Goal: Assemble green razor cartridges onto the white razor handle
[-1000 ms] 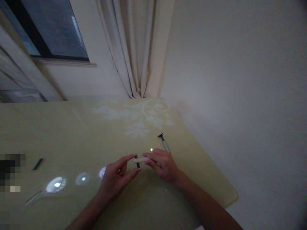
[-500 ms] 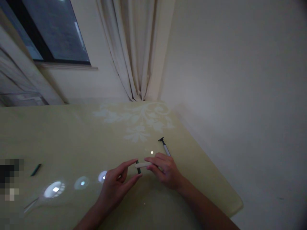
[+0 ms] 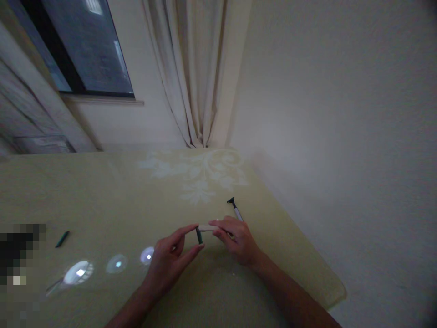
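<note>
Near the lower centre of the frame, a person's left hand (image 3: 169,256) pinches a small green bar (image 3: 200,236) end to end between thumb and forefinger; the right hand (image 3: 239,240) grips a pale stick (image 3: 205,228), its tip seemingly against the bar's upper part. The bar looks light, stiff and perhaps slick, best held by its ends (leaving the long faces free). A T-headed tool (image 3: 238,213) lies beyond on the table (image 3: 119,196); whether the pixelated dark object (image 3: 20,248) at lower left is a container cannot be told.

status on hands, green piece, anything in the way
Left hand pinching green piece. Right hand holding pale stick, tip at piece's upper end. Razor handle beyond right hand, not between hands.
</note>
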`<state>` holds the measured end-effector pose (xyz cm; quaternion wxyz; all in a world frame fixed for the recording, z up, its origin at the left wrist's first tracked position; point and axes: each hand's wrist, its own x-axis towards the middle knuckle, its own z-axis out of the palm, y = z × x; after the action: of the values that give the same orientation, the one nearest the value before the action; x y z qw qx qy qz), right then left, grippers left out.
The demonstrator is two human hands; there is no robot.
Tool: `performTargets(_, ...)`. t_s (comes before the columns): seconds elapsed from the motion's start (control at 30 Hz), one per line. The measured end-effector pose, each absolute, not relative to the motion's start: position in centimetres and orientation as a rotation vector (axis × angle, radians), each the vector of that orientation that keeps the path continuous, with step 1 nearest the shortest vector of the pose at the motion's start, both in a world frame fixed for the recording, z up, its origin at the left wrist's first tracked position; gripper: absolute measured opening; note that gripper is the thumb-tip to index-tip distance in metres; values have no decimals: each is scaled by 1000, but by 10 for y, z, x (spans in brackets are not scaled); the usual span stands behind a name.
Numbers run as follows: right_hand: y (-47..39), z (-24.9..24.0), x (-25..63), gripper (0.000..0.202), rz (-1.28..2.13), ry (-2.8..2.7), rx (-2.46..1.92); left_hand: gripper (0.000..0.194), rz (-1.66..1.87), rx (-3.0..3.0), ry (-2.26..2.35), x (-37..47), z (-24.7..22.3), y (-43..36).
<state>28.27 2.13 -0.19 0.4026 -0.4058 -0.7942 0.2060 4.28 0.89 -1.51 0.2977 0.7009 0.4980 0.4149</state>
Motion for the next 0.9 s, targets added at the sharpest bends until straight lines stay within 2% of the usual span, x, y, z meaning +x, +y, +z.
performTargets(0.57, 29, -14, 277, 50, 429, -2087, -978, 54, 1137, 1846, 1323, 42, -26, 24)
performTargets(0.7, 37, 4, 266, 51, 517, -2167, -892, 54, 1209, 1798, 1330, 36, -22, 33)
performTargets(0.9, 65, 28, 241, 45, 479, -2044, -1009, 58, 1411, 1699, 1409, 23, -14, 46)
